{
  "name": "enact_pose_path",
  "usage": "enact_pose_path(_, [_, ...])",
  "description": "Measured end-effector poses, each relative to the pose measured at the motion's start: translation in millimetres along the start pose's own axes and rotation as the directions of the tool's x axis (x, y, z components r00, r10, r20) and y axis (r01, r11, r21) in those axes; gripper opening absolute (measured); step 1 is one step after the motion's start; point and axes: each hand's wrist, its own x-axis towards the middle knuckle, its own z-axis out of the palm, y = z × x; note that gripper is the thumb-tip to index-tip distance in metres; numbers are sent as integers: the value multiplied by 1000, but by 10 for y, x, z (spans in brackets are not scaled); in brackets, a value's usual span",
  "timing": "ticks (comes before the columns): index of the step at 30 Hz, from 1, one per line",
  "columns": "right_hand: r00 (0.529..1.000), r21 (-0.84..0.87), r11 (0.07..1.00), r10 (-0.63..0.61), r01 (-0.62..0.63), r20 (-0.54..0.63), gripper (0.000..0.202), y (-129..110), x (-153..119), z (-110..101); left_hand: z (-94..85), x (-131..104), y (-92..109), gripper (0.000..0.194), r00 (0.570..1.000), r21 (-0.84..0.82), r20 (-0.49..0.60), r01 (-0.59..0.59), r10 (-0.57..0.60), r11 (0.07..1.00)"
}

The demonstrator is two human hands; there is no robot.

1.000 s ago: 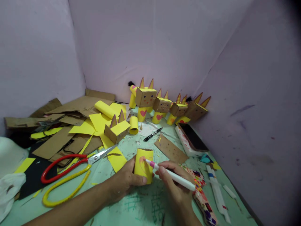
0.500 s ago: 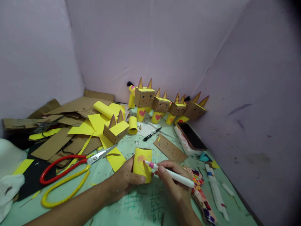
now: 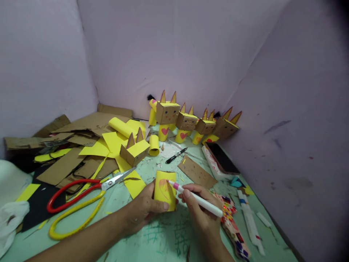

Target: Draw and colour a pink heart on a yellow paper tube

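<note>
Pink marker on a yellow paper tube, both hands at work
The left hand pinches the yellow paper tube upright above the tabletop, fingers curled round it; the right hand's fingers pinch the pink marker, its tip at the tube's partly coloured heart.

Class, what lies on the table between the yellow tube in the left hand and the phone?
The head view shows a flat piece of brown cardboard between the yellow tube and the phone.
</note>
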Motion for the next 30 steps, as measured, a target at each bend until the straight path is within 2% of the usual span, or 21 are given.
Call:
enact_pose_path(5, [1000,39,999,26,-25,-13,25,27,-6,6,3,6,15,59,1000,-41,-21,1,-2,999])
enact_pose_path(10, [999,187,982,36,-40,21,31,95,15,-16,36,-6,69,56,999,-56,38,-10,12,998])
enact_pose_path(13, [998,161,985,63,-63,6,27,100,29,-11,59,-10,90,53,998,-52,53,-34,37,998])
enact_pose_path(18, [991,195,972,124,-133,58,21,101,17,5,60,-7,69,50,1000,-35,-9,-19,19,999])
enact_pose_path(24, [993,114,991,54,-66,108,17,84,11,3,26,7,27,55,1000,-23,-19,-1,0,1000])
enact_pose_path(30, [986,158,974,153,-163,73,24,89,21,-1,39,-11,36,55,999,-32,-37,-8,7,999])
